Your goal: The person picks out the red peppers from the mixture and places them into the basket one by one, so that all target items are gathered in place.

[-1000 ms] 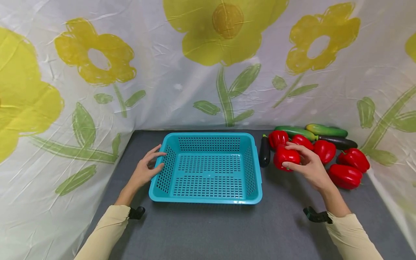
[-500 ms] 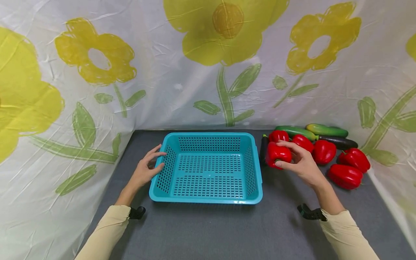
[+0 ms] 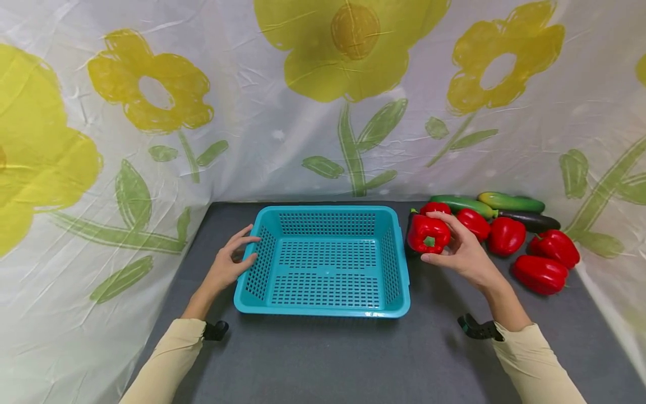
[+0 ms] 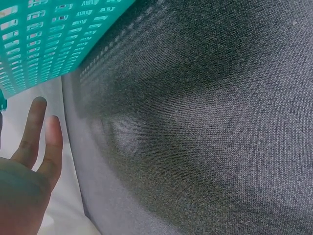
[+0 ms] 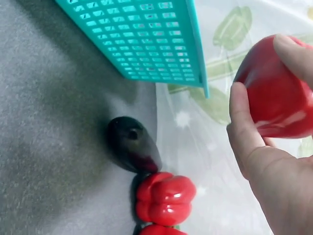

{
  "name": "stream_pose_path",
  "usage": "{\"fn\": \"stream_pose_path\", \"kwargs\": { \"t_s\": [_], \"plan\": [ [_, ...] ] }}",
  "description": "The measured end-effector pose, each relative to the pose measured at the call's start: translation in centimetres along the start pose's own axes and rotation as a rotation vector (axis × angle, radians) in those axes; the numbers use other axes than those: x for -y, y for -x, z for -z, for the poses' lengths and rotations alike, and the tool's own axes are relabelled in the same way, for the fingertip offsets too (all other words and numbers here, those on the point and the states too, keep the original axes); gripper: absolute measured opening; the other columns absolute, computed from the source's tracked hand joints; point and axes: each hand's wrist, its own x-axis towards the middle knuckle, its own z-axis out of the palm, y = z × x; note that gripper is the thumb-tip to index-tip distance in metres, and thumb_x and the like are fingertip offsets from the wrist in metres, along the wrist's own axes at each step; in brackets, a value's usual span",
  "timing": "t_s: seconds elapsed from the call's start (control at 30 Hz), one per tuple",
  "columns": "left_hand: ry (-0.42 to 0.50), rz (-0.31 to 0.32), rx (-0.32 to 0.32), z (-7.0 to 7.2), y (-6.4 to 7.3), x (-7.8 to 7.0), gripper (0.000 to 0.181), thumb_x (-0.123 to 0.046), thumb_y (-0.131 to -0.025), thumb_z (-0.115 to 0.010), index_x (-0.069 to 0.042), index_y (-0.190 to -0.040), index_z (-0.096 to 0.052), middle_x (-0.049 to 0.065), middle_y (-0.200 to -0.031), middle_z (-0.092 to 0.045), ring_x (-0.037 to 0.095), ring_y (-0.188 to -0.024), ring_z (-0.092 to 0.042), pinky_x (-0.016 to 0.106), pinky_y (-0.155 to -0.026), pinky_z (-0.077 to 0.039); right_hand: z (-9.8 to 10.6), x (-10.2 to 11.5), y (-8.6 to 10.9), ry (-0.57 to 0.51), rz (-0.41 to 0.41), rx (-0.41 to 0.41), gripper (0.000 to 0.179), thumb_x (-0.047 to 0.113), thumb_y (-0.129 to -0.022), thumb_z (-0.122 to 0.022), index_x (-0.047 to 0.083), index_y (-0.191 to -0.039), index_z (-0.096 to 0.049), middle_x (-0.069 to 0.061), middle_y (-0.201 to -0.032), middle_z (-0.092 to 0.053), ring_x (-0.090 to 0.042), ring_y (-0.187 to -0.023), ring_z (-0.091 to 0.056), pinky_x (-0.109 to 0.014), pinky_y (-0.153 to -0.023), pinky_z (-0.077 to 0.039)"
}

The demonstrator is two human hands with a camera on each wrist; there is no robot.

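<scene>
My right hand (image 3: pixel 466 255) holds a red bell pepper (image 3: pixel 428 234) between thumb and fingers, its green stem facing the head camera. In the right wrist view the held bell pepper (image 5: pixel 279 90) is up off the table, close to the basket's right side. The turquoise perforated basket (image 3: pixel 323 313) stands mid-table with a bare floor. My left hand (image 3: pixel 224 266) is at the basket's left rim, fingers loosely bent and fingertips at the edge. In the left wrist view two of its fingers (image 4: pixel 52 142) stretch out beside the basket wall; the rest of that hand is mostly out of frame.
To the right lie several more red bell peppers (image 3: pixel 540 275), green zucchini (image 3: pixel 512 202) and a dark eggplant (image 3: pixel 527 220). Another eggplant (image 5: pixel 133 144) lies beside the basket, mostly hidden in the head view. A flower-printed curtain (image 3: pixel 242 140) hangs behind the grey table (image 3: pixel 313 359).
My right hand has carried the bell pepper left and upward, toward the basket, and the pepper has turned so its stem faces the camera. The left hand stays at the rim.
</scene>
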Motion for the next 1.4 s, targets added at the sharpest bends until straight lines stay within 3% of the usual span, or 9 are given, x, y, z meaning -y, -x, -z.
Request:
{"fn": "stream_pose_path", "kwargs": {
  "t_s": [0.2,0.4,0.6,0.9,1.1,1.27,1.4],
  "plan": [
    [-0.002,0.006,-0.003,-0.2,0.0,-0.1,0.039,0.0,-0.097,-0.066,-0.003,-0.136,-0.061,0.016,-0.161,-0.03,0.05,-0.119,-0.056,0.07,-0.09,-0.044,-0.5,0.3,-0.7,-0.021,0.005,0.047,0.082,-0.007,-0.083,-0.079,0.014,-0.153,-0.04,-0.009,-0.143,-0.044,-0.033,-0.126,-0.045,-0.039,-0.082,-0.058],
    [0.003,-0.004,-0.002,-0.1,0.0,0.0,0.039,0.0,-0.097,-0.066,-0.002,-0.135,-0.061,0.015,-0.161,-0.03,0.052,-0.121,-0.054,0.072,-0.091,-0.043,-0.8,1.0,-1.2,0.051,-0.01,0.052,0.082,0.002,-0.084,-0.082,0.021,-0.152,-0.042,-0.005,-0.141,-0.046,-0.032,-0.123,-0.048,-0.039,-0.082,-0.058],
    [-0.006,-0.008,-0.006,0.0,0.0,0.1,0.039,0.001,-0.097,-0.066,-0.001,-0.136,-0.061,0.017,-0.161,-0.03,0.053,-0.12,-0.054,0.072,-0.09,-0.043,-1.2,1.3,-1.8,0.095,0.026,0.054,0.081,0.004,-0.084,-0.083,0.022,-0.152,-0.043,-0.004,-0.14,-0.048,-0.032,-0.12,-0.051,-0.038,-0.082,-0.057],
    [-0.009,-0.002,-0.004,0.0,0.1,-0.1,0.039,0.0,-0.097,-0.066,-0.001,-0.136,-0.061,0.016,-0.161,-0.03,0.052,-0.121,-0.055,0.071,-0.09,-0.044,-2.8,1.7,-3.0,0.041,0.066,0.086,0.079,-0.004,-0.084,-0.079,0.016,-0.152,-0.042,-0.01,-0.14,-0.048,-0.034,-0.121,-0.05,-0.04,-0.081,-0.058],
    [0.007,-0.01,-0.004,0.0,0.0,0.1,0.039,0.001,-0.097,-0.066,-0.001,-0.135,-0.061,0.016,-0.161,-0.03,0.053,-0.12,-0.055,0.071,-0.09,-0.044,-4.1,2.4,-4.3,-0.118,0.047,0.178,0.078,-0.005,-0.09,-0.073,0.016,-0.155,-0.036,-0.016,-0.141,-0.046,-0.042,-0.118,-0.056,-0.054,-0.08,-0.056],
    [0.016,-0.023,-0.005,0.0,0.0,0.4,0.039,0.002,-0.097,-0.065,0.0,-0.135,-0.061,0.018,-0.161,-0.03,0.052,-0.12,-0.055,0.07,-0.088,-0.045,-4.9,2.9,-5.5,-0.06,0.078,0.183,0.074,-0.001,-0.09,-0.075,0.018,-0.153,-0.042,-0.013,-0.138,-0.051,-0.036,-0.115,-0.057,-0.046,-0.084,-0.057],
    [0.008,-0.027,-0.002,0.0,0.0,0.4,0.039,0.002,-0.097,-0.066,-0.001,-0.135,-0.061,0.017,-0.161,-0.03,0.051,-0.12,-0.056,0.068,-0.087,-0.047,-5.4,3.3,-6.2,-0.093,0.088,0.189,0.074,-0.002,-0.087,-0.077,0.014,-0.152,-0.045,-0.011,-0.141,-0.05,-0.036,-0.118,-0.054,-0.045,-0.083,-0.057]
  ]
}}
